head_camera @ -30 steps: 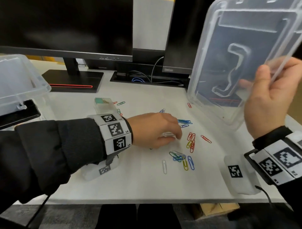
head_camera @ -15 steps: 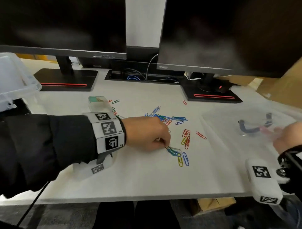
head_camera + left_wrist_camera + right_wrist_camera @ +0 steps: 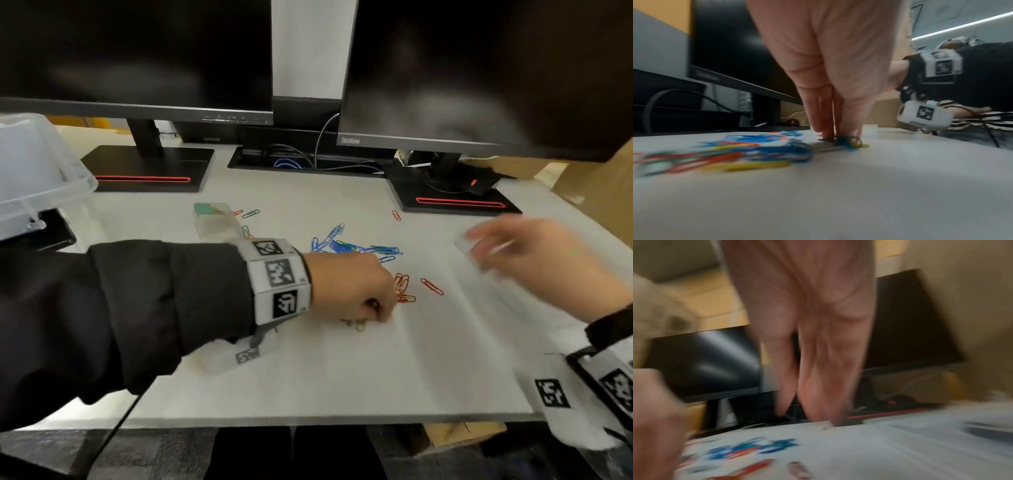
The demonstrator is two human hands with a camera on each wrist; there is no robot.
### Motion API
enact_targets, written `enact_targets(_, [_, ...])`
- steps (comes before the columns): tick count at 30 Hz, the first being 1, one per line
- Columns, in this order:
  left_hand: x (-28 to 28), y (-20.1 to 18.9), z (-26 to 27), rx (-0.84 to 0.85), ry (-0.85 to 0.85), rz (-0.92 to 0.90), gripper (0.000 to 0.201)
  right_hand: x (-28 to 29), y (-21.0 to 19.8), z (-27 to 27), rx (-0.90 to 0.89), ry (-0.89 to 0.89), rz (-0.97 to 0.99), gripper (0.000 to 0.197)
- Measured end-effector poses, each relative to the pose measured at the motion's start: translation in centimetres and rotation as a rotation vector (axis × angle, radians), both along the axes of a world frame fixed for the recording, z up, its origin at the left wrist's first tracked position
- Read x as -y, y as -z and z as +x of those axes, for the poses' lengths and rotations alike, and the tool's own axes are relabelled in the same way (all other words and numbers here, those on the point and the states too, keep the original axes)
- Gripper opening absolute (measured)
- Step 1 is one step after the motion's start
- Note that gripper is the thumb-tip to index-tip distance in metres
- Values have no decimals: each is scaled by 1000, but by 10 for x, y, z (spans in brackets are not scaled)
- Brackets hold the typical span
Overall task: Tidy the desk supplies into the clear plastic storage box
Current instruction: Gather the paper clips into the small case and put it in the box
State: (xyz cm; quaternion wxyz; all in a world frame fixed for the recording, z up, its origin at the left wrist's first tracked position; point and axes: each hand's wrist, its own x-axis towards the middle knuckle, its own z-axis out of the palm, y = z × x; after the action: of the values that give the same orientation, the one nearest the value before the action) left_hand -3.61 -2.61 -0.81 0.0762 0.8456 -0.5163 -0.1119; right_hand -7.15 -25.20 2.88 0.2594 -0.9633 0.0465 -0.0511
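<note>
Many paper clips [image 3: 356, 247] lie scattered on the counter [image 3: 308, 370]. The left hand [image 3: 352, 291] pinches a few, its fingertips [image 3: 830, 129] hiding them. The right hand [image 3: 534, 260] is blurred, grip unclear. Only a corner of the storage box [image 3: 41, 178] shows at far left.

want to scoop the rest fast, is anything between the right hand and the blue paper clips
Nothing visible blocks it. The right hand hovers, blurred, over bare desk to the right of the blue paper clips; only a lone red clip lies on the desk nearer the person. The left hand works below the pile, out of that path.
</note>
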Motion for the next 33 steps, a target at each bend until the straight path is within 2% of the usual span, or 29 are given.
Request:
enact_targets(2, [-19,-2,4,43,-66,21,21,-22,6,9,-379,-140,-150,32])
enact_targets(4, [-37,-5,3,100,-147,-24,21,-31,14,19,-532,-143,-231,39])
enact_targets(7, [-64,-9,3,274,-385,-112,26,-36,20,36,-501,-166,-115,21])
enact_targets(10, [-96,-11,10,315,-715,91,31,-54,20,41,-460,-289,-3,12])
enact_targets(12, [-109,-8,13,266,-818,229,30,-65,22,44,-407,-349,34,9])
enact_targets(15, [-111,-1,14,131,-820,212,29,-77,22,53,-225,-343,-32,10])
enact_targets(17, [-102,0,9,56,-741,151,27,-79,23,65,-29,-234,-146,16])
enact_targets(19, [-93,0,5,76,-672,69,28,-77,24,79,64,-110,-234,22])
enact_targets(22, [-93,-9,8,300,-715,-29,36,-73,27,97,-37,-46,-385,34])
enact_targets(23, [-98,-13,12,367,-766,-4,40,-71,29,103,-74,-37,-399,37])
enact_targets(25, [-111,-17,21,424,-905,164,50,-69,29,111,-144,-38,-405,41])
enact_targets(28, [-126,-13,31,308,-1112,373,62,-69,30,118,-226,-62,-380,39])
enact_targets(31, [-128,-10,37,166,-1228,376,62,-79,29,116,-323,-132,-415,37])
enact_targets(33, [-127,-11,41,129,-1237,353,64,-83,28,115,-337,-201,-343,41])
